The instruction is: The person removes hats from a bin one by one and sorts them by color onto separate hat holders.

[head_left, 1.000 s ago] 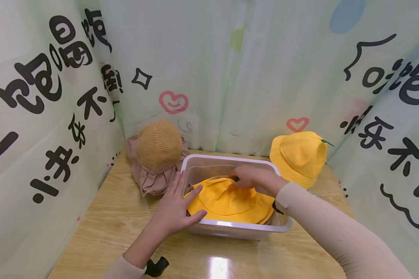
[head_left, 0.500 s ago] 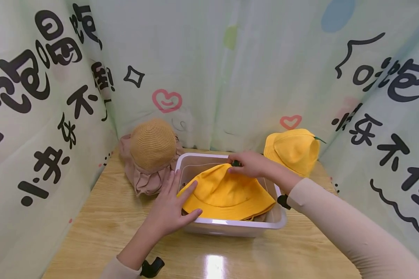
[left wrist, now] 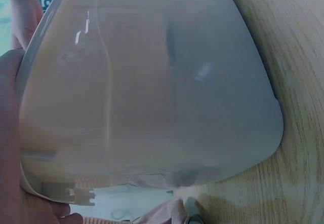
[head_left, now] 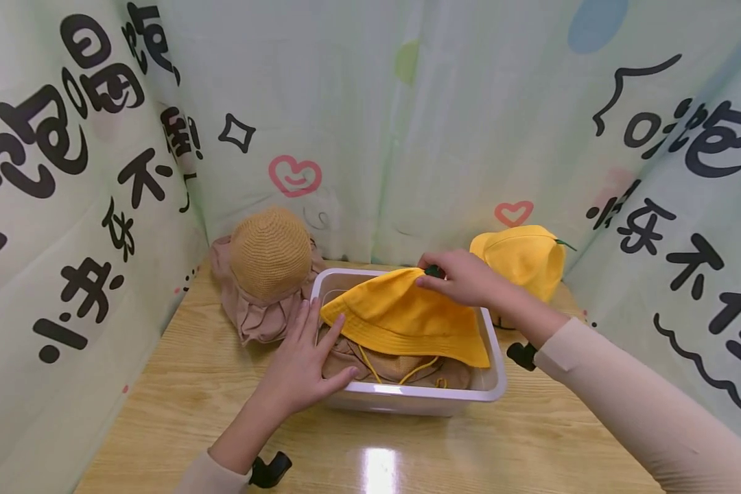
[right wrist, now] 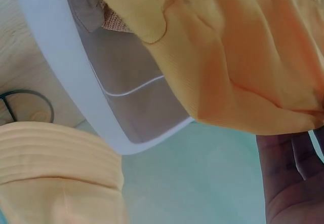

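My right hand (head_left: 460, 276) pinches a yellow bucket hat (head_left: 401, 312) by the dark green tab at its crown. The hat hangs tilted over a pale plastic bin (head_left: 407, 392), its brim at the bin's right side. Beneath it in the bin lies a brownish-pink hat (head_left: 370, 365) with thin yellow cords trailing over it. My left hand (head_left: 302, 360) rests on the bin's left rim, fingers spread. In the left wrist view, the bin's outer wall (left wrist: 142, 92) fills most of the picture. The right wrist view shows the yellow hat (right wrist: 238, 57) above the bin's rim (right wrist: 66, 57).
A straw hat (head_left: 272, 254) with dusty-pink cloth stands at the bin's back left. Another yellow bucket hat (head_left: 525, 259) sits at the back right, behind my right forearm. A printed curtain (head_left: 370, 137) encloses the wooden table (head_left: 321, 453) at the back and sides.
My right hand has lifted the yellow hat up and toward the back right, uncovering the brownish-pink hat and cords. My left hand stays on the rim. The view has shifted slightly.
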`<state>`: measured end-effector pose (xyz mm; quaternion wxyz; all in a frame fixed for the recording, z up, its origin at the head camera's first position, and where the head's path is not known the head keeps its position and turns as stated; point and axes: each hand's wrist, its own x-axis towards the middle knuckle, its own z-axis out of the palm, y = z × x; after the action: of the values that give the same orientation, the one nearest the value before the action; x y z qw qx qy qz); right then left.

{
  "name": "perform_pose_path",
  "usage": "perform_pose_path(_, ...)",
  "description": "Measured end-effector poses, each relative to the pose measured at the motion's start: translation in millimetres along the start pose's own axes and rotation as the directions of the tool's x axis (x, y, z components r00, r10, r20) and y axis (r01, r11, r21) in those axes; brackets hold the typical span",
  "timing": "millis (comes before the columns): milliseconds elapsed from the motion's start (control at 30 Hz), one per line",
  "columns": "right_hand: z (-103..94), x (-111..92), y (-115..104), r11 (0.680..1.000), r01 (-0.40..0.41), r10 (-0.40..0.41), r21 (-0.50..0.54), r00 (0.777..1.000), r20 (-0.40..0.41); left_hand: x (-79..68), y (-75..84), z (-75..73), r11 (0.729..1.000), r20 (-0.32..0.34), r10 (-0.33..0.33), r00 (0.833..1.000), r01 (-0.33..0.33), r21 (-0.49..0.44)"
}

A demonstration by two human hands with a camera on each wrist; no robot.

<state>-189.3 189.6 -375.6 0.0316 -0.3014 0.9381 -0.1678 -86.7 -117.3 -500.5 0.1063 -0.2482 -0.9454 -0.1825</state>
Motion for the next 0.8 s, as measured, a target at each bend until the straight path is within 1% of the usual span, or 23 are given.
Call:
perform_pose_path(267, -12.3, -10, -5, 1.0, -0.011, 0.009, -0.024, 0.997, -0.072, 0.8, 0.3, -1.2, 1.0, 0.009, 0.005, 1.0, -0.005, -0.008)
perform_pose_path(467, -28.2, -19, -7, 0.999, -0.031, 0.027, -0.023, 0.991, -0.134, 1.7, 1.7, -1.7, 1.0, 0.009, 0.001, 1.0, -0.001, -0.012)
perform_pose_path(667, -41.2, -25, -10, 0.999, -0.039, 0.033, -0.026, 0.979, -0.2, 0.4, 1.3, -1.3, 1.0, 0.024, -0.01, 1.0, 0.01, -0.002)
perform_pose_path(800, -50.8, -31, -9, 0.999, -0.041, 0.037, -0.013, 0.967, -0.251, 1.3, 1.6, -2.3, 1.0, 0.038, -0.001, 0.999, 0.0, 0.02)
